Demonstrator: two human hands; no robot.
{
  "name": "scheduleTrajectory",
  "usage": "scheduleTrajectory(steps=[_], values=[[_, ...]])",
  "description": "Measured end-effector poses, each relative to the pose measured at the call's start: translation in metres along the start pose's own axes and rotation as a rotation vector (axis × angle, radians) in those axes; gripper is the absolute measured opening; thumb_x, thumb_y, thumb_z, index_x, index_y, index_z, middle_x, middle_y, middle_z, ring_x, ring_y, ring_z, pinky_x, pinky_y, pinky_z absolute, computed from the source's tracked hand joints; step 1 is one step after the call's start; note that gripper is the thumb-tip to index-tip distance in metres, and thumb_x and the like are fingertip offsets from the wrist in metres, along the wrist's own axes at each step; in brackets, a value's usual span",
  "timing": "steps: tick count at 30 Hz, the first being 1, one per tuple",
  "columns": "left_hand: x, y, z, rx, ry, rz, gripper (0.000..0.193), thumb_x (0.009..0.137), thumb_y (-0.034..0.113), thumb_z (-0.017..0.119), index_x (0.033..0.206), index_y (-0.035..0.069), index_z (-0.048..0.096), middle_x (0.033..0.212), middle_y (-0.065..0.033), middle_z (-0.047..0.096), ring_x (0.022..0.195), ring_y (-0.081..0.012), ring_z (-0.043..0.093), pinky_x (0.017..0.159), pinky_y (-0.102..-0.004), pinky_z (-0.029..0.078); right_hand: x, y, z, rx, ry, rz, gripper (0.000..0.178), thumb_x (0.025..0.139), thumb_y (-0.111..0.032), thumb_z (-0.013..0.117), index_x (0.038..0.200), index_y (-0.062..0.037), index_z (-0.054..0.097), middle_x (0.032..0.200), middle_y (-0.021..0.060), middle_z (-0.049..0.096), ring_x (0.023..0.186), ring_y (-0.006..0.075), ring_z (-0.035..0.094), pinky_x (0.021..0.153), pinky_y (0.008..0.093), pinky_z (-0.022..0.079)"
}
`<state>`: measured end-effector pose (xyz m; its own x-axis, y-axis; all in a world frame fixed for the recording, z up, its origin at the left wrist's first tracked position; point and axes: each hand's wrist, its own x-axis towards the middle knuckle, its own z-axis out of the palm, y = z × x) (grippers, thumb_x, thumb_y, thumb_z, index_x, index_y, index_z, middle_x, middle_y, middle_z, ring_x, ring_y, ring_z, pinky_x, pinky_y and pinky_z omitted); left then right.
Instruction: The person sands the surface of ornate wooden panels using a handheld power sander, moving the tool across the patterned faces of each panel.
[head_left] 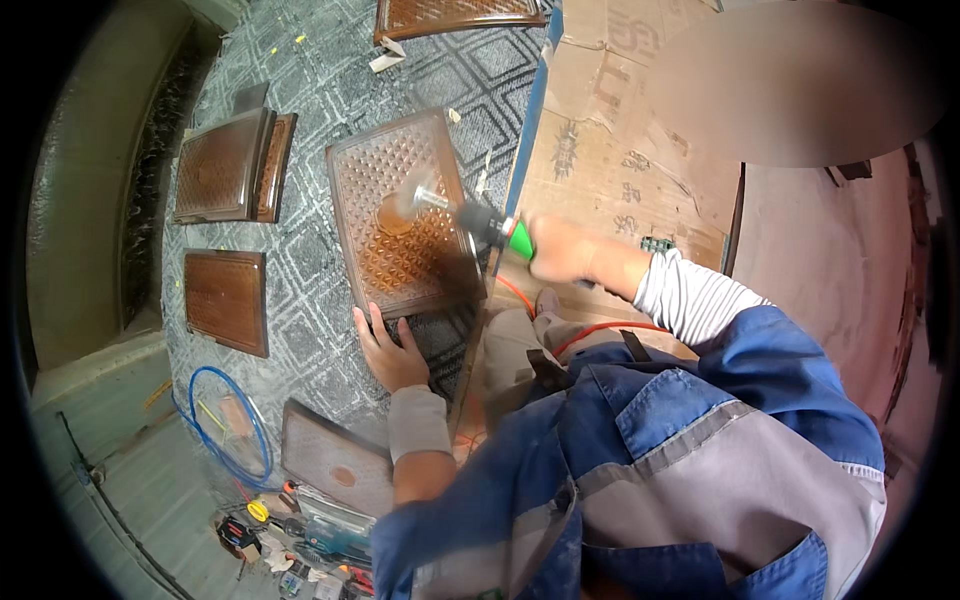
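Note:
In front of me a brown wooden panel (380, 165) with a raised diamond pattern lies on the patterned carpet. My right hand (562, 248) is wrapped round a drill (482, 222) with a black chuck and a green part behind it. The drill points left, and its pale round attachment (415, 193) is smeared by motion over the panel's round centre. A dusty film covers much of the panel; its lower middle shows glossy orange-brown. My left hand (393, 355) rests at the panel's near edge, fingers spread. My right fingers are partly hidden.
Stacked panels (222, 170) and another single panel (225, 300) lie left. A dusty panel (335, 460) sits below my left hand, near a coiled blue hose (235, 425) and several tools (330, 530). Cardboard (610, 120) stretches along the right; an orange cord (600, 327) runs past my legs.

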<state>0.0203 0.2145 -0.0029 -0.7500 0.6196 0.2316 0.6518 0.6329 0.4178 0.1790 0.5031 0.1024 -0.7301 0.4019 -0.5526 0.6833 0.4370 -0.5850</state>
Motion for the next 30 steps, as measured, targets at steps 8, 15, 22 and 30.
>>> scheduleTrajectory(steps=[8,15,22,30], values=[[0.000,0.003,-0.003,0.004,-0.042,-0.036,0.052,0.103,0.021,0.057,0.152,0.012,0.042,0.157,-0.0246,0.035,0.141,-0.0452,0.040,0.112,-0.0514,0.038,-0.006,0.007,0.018,-0.092,-0.008,-0.080,0.038,0.072,-0.006,0.067,0.107,0.0029,0.056,0.089,0.0289,0.068,0.089,0.0420,0.070,0.075,0.0464,0.055],[0.002,0.004,-0.005,0.013,-0.038,-0.035,0.052,0.103,0.021,0.058,0.151,0.012,0.043,0.158,-0.0236,0.035,0.141,-0.0441,0.041,0.112,-0.0508,0.038,0.005,0.007,0.004,0.005,0.071,-0.039,0.034,0.071,-0.003,0.064,0.104,0.0040,0.058,0.090,0.0288,0.068,0.093,0.0447,0.068,0.080,0.0482,0.054],[0.001,-0.001,-0.001,0.010,-0.015,-0.006,0.051,0.103,0.024,0.058,0.151,0.013,0.043,0.157,-0.0233,0.036,0.141,-0.0440,0.041,0.112,-0.0506,0.039,-0.006,0.009,0.011,0.073,0.045,0.041,0.035,0.075,-0.009,0.068,0.107,0.0017,0.060,0.096,0.0278,0.069,0.095,0.0421,0.069,0.080,0.0463,0.054],[0.002,-0.002,-0.003,0.002,-0.014,0.016,0.051,0.104,0.026,0.056,0.151,0.013,0.041,0.156,-0.0258,0.037,0.139,-0.0459,0.042,0.111,-0.0515,0.040,-0.021,0.013,0.035,0.099,0.098,0.035,0.035,0.076,-0.008,0.065,0.107,0.0055,0.060,0.096,0.0292,0.069,0.094,0.0429,0.069,0.082,0.0459,0.054]])
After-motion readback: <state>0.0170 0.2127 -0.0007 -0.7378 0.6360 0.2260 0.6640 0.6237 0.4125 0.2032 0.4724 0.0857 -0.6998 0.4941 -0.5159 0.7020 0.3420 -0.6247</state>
